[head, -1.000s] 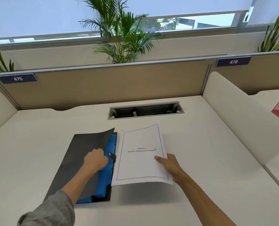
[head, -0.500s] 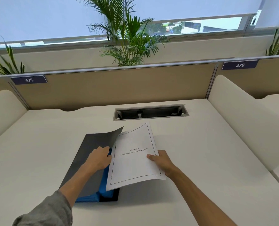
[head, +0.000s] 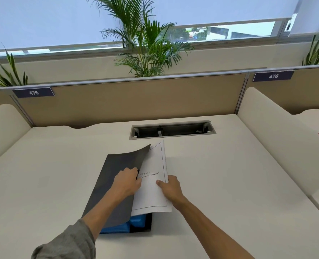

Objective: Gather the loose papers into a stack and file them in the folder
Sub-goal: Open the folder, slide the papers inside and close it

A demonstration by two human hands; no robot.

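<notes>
Grey folder cover lifted by left hand — right hand pinching papers.

Bright daylight from window (blinds bluish); soft shadows, sharp focus, edges bowed.

"475" on left partition label, "476" on right label, "Financial statements" on paper

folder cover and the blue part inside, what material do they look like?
Folder cover: thin flexible plastic sheet by the look, matte dark grey; its far corner curls up without creasing. Blue part: looks like moulded plastic, smooth with a slight sheen and rounded edges. Mostly hidden, so unsure.
</notes>
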